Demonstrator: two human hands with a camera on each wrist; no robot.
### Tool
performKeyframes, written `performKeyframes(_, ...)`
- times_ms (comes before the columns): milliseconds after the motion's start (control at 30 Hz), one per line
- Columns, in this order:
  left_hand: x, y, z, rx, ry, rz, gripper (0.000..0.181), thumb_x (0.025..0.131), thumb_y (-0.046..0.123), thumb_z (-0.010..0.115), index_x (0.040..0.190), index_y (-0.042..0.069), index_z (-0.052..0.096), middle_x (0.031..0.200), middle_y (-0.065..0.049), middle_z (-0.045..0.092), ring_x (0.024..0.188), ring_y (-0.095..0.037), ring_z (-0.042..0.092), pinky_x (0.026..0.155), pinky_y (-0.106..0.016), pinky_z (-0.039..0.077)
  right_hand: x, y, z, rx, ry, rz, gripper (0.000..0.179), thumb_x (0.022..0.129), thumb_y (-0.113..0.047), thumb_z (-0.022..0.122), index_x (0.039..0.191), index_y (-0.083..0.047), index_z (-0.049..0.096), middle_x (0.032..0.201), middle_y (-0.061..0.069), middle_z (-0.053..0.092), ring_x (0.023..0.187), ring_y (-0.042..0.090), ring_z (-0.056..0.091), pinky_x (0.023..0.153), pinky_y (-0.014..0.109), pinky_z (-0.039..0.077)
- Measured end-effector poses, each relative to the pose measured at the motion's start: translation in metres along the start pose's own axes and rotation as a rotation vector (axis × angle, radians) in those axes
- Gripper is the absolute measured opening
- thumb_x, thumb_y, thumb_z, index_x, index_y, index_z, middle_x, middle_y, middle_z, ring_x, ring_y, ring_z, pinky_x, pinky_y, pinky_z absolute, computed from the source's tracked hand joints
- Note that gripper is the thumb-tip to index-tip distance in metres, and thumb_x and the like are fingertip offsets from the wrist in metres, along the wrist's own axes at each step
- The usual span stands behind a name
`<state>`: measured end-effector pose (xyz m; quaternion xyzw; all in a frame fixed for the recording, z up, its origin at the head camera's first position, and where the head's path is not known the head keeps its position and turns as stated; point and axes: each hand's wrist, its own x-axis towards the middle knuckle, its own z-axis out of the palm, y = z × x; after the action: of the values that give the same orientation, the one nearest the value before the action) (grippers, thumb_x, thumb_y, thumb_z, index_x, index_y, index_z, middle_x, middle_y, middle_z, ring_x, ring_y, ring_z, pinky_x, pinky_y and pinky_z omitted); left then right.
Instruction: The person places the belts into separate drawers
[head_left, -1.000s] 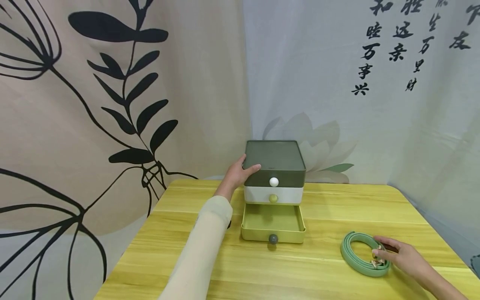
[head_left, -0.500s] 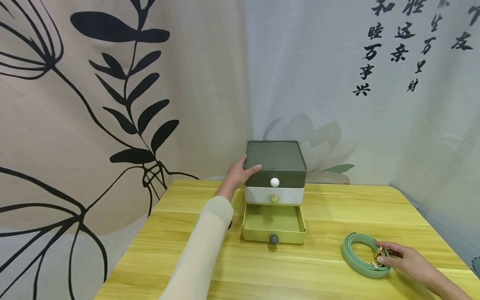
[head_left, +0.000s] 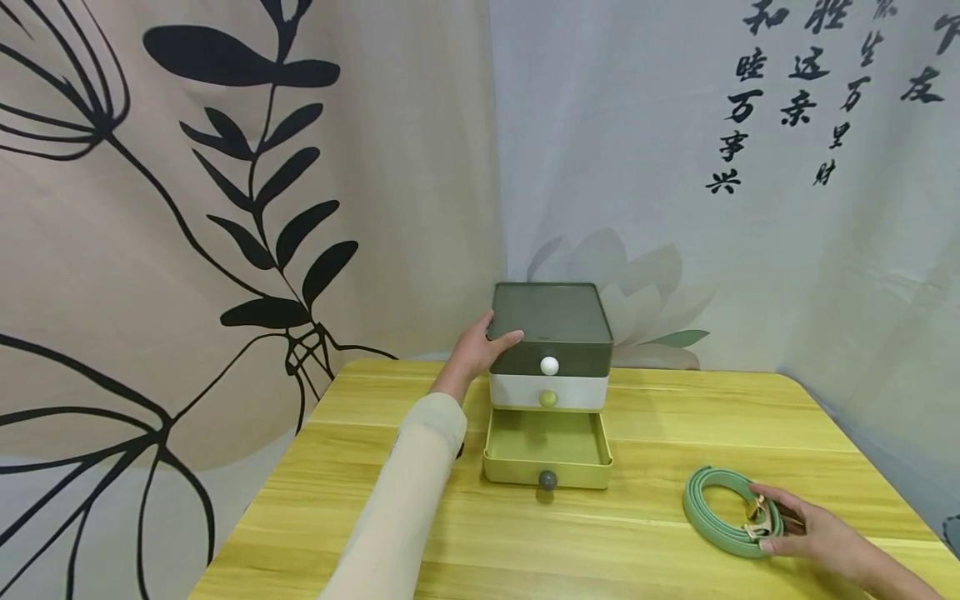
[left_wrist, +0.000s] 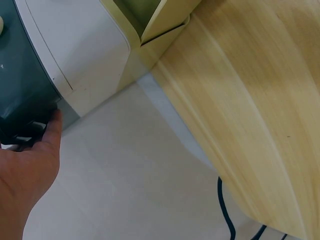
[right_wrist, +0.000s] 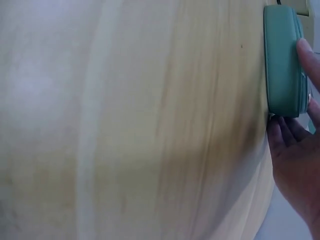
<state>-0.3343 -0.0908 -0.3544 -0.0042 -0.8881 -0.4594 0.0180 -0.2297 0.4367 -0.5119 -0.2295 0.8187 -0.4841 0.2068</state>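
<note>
A small desktop drawer box (head_left: 551, 312) with a dark green top, a white middle and a yellow-green bottom drawer (head_left: 547, 472) pulled out stands on the table. My left hand (head_left: 472, 350) rests on its upper left front corner, thumb across the top edge, one finger along the left side; the other fingers are hidden. In the left wrist view, a digit touches the dark green tier (left_wrist: 30, 85). To the right lies a coiled green belt (head_left: 708, 521) with gold-coloured metal parts. My right hand (head_left: 813, 533) grips the coil's right side, thumb at its near edge. The right wrist view shows the green coil (right_wrist: 282, 60) against the fingers.
A yellow wood-grain table (head_left: 645, 550) carries both items. Behind it hangs a printed curtain (head_left: 420, 208) with dark plants and writing. The open drawer juts toward the front, with a grey knob (head_left: 548, 480).
My right hand has shifted slightly toward the near side, its thumb moving from the metal parts down to the coil's near edge. The left hand and drawer box stay put.
</note>
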Motion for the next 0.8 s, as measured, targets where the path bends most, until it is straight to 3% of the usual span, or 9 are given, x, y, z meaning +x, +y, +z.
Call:
performKeyframes(133,0.000,0.000,0.000,-0.009,0.002,-0.004,0.091,0.092,0.060,0.061,0.160,0.018,0.019,0.163,-0.008,0.022,0.147,-0.032,0.023,0.115,-0.052,0.027,0.000,0.001,0.002,-0.011,-0.016,-0.013,0.077,0.094,-0.008,0.067,0.151,0.011,0.017,0.138,0.056,0.014,0.106,-0.023,0.038,0.084,0.014,0.047)
performKeyframes(300,-0.001,-0.001,0.000,-0.017,0.002,-0.006,0.091,0.092,0.060,0.061,0.160,0.018,0.019,0.163,-0.008,0.022,0.148,-0.031,0.022,0.115,-0.051,0.027,0.001,-0.001,0.006,-0.126,0.038,0.000,0.081,0.092,-0.013,0.071,0.147,0.015,0.019,0.135,0.051,0.029,0.106,-0.018,0.042,0.080,0.017,0.049)
performKeyframes(367,-0.001,-0.001,0.000,-0.014,0.000,-0.006,0.091,0.092,0.060,0.061,0.160,0.018,0.019,0.163,-0.008,0.022,0.148,-0.031,0.022,0.115,-0.051,0.027,0.001,-0.003,0.008,-0.179,0.070,0.022,0.082,0.091,-0.016,0.073,0.146,0.015,0.022,0.135,0.049,0.034,0.116,-0.001,0.051,0.078,0.017,0.048)
performKeyframes(433,-0.001,-0.001,0.000,-0.008,-0.001,-0.006,0.091,0.091,0.060,0.061,0.160,0.019,0.019,0.163,-0.008,0.022,0.148,-0.031,0.022,0.115,-0.051,0.027,0.001,-0.005,0.010,-0.214,0.097,0.043,0.082,0.090,-0.017,0.074,0.145,0.015,0.024,0.135,0.047,0.037,0.121,0.026,0.055,0.078,0.017,0.048)
performKeyframes(533,0.000,-0.001,0.000,-0.008,-0.002,-0.004,0.091,0.092,0.060,0.061,0.160,0.018,0.019,0.163,-0.008,0.022,0.147,-0.031,0.023,0.115,-0.051,0.027,0.002,-0.008,0.014,-0.242,0.135,0.059,0.082,0.088,-0.018,0.077,0.144,0.015,0.027,0.133,0.046,0.039,0.117,0.060,0.046,0.076,0.018,0.049)
performKeyframes(667,0.000,-0.001,0.000,-0.016,-0.003,-0.003,0.090,0.092,0.059,0.061,0.160,0.018,0.019,0.163,-0.008,0.022,0.148,-0.031,0.022,0.115,-0.052,0.027,0.005,-0.012,0.018,-0.295,0.210,0.111,0.086,0.083,-0.027,0.081,0.144,0.011,0.034,0.132,0.039,0.047,0.117,0.051,0.051,0.076,0.020,0.050)
performKeyframes(800,0.001,-0.001,0.000,-0.022,-0.003,-0.005,0.091,0.092,0.059,0.062,0.160,0.018,0.019,0.163,-0.008,0.022,0.148,-0.031,0.022,0.115,-0.051,0.027,0.006,-0.016,0.022,-0.355,0.279,0.151,0.089,0.079,-0.036,0.083,0.144,0.006,0.039,0.129,0.030,0.054,0.110,0.027,0.058,0.075,0.021,0.049)
